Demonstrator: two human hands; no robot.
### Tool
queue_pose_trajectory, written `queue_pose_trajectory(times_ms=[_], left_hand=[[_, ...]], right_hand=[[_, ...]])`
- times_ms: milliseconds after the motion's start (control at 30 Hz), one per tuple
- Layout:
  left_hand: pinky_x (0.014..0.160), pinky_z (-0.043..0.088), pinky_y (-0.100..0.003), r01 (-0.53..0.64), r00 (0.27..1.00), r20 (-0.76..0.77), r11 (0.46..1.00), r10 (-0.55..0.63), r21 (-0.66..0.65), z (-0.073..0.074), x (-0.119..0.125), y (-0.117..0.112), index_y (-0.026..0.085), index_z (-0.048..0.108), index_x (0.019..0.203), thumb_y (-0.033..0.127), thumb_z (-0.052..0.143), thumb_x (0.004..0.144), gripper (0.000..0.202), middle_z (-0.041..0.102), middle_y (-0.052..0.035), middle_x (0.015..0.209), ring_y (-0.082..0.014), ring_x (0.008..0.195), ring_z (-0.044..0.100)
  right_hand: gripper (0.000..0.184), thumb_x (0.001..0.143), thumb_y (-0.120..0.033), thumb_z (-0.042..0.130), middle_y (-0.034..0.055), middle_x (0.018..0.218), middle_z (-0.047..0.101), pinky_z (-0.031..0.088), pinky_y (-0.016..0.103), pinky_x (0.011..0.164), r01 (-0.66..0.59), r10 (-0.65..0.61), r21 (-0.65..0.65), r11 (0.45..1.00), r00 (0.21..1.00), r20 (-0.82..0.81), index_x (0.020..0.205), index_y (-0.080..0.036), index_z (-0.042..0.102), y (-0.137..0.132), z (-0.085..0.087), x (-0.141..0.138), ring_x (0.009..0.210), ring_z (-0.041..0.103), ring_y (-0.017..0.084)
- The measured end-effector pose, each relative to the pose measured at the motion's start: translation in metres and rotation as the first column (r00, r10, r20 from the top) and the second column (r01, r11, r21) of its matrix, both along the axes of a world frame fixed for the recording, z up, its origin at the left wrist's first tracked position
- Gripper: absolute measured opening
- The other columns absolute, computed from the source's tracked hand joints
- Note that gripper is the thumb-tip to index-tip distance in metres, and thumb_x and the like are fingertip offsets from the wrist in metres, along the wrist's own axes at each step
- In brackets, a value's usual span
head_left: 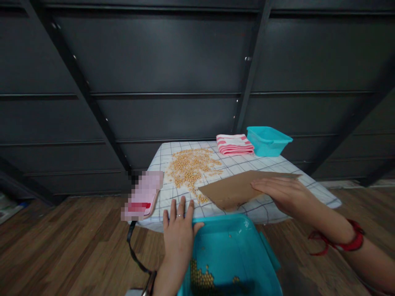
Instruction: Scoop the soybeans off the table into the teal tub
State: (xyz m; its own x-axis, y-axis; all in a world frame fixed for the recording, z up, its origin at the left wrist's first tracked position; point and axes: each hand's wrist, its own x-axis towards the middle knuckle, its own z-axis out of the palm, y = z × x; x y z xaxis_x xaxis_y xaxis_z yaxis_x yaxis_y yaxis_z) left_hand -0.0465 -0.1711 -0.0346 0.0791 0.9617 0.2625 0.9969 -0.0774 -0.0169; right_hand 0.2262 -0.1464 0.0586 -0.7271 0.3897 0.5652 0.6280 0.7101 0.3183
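My right hand (pixel 282 192) grips a brown cardboard piece (pixel 236 188), its fingers along the upper side. The cardboard's left tip lies beside a spread of yellow beans (pixel 189 166), which look like soybeans, mixed with smaller pale grains. My left hand (pixel 179 230) is open, fingers spread over the table's front edge, its thumb at the rim of a teal plastic bin (pixel 243 242). The bin sits below the table edge, with beans (pixel 202 277) gathered in its lower left and a few loose ones elsewhere. Part of the cardboard is hidden under my right hand.
On the checked tablecloth (pixel 286 168), a folded pink-and-white towel (pixel 235 144) lies at the back beside a turquoise basket (pixel 268 142). A pixelated pink phone-like object (pixel 145 193) with a black strap lies at the left edge. Dark panels (pixel 173 57) stand behind.
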Motion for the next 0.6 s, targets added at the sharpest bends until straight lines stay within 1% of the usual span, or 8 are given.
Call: queue_pose_trajectory(times_ms=[133, 300, 367, 433, 533, 600], left_hand=[[0.097, 0.037, -0.055, 0.018, 1.0, -0.014, 1.0, -0.018, 0.018, -0.004, -0.002, 0.0, 0.028, 0.046, 0.127, 0.039, 0.052, 0.078, 0.05, 0.047, -0.0094, 0.135, -0.0325, 0.125, 0.039], [0.096, 0.038, -0.054, 0.002, 0.999, -0.032, 1.0, -0.002, 0.007, -0.002, 0.0, 0.001, 0.027, 0.048, 0.125, 0.039, 0.054, 0.077, 0.05, 0.047, -0.0079, 0.135, -0.0333, 0.124, 0.04], [0.097, 0.037, -0.055, 0.001, 1.0, -0.022, 1.0, -0.001, 0.0, 0.0, 0.001, 0.001, 0.027, 0.047, 0.125, 0.038, 0.054, 0.077, 0.05, 0.047, -0.0082, 0.135, -0.0332, 0.125, 0.039], [0.097, 0.037, -0.055, -0.007, 1.0, -0.01, 1.0, 0.007, -0.018, 0.003, 0.001, 0.0, 0.027, 0.048, 0.125, 0.038, 0.055, 0.076, 0.05, 0.046, -0.0084, 0.136, -0.033, 0.125, 0.039], [0.098, 0.037, -0.053, -0.01, 1.0, -0.003, 0.999, 0.01, -0.039, 0.006, 0.001, -0.001, 0.025, 0.048, 0.125, 0.039, 0.056, 0.076, 0.051, 0.045, -0.008, 0.136, -0.0329, 0.125, 0.039], [0.098, 0.037, -0.053, -0.005, 1.0, -0.002, 0.999, 0.005, -0.038, 0.006, 0.001, -0.001, 0.025, 0.047, 0.125, 0.039, 0.055, 0.077, 0.051, 0.044, -0.0081, 0.137, -0.0328, 0.125, 0.039]], right_hand=[[0.039, 0.079, 0.001, 0.034, 0.003, 0.092, 0.07, 0.054, 0.026, 0.076, -0.038, 0.039, -0.029, 0.999, 0.998, 0.039, 0.097, -0.019, 0.063, 0.007, -0.003, -0.008, 0.084, 0.065, 0.013], [0.039, 0.08, 0.002, 0.033, 0.0034, 0.09, 0.07, 0.054, 0.024, 0.074, -0.079, 0.081, -0.046, 0.996, 0.996, 0.048, 0.095, -0.018, 0.063, 0.005, -0.001, -0.011, 0.083, 0.065, 0.013], [0.039, 0.08, 0.003, 0.032, 0.0032, 0.09, 0.07, 0.054, 0.024, 0.073, -0.088, 0.09, -0.054, 0.995, 0.995, 0.041, 0.094, -0.017, 0.063, 0.0, 0.002, -0.01, 0.083, 0.065, 0.013], [0.039, 0.08, 0.001, 0.032, 0.003, 0.091, 0.07, 0.054, 0.024, 0.072, -0.07, 0.074, -0.091, 0.993, 0.996, 0.041, 0.095, -0.018, 0.063, -0.006, 0.007, -0.008, 0.083, 0.065, 0.013], [0.038, 0.082, -0.001, 0.033, 0.0033, 0.094, 0.07, 0.054, 0.024, 0.075, -0.043, 0.052, -0.165, 0.985, 0.997, 0.048, 0.097, -0.019, 0.063, -0.016, 0.016, -0.005, 0.085, 0.065, 0.014], [0.037, 0.083, -0.002, 0.033, 0.0031, 0.095, 0.069, 0.054, 0.024, 0.076, -0.049, 0.057, -0.175, 0.983, 0.997, 0.044, 0.099, -0.019, 0.063, -0.019, 0.019, -0.003, 0.086, 0.065, 0.013]])
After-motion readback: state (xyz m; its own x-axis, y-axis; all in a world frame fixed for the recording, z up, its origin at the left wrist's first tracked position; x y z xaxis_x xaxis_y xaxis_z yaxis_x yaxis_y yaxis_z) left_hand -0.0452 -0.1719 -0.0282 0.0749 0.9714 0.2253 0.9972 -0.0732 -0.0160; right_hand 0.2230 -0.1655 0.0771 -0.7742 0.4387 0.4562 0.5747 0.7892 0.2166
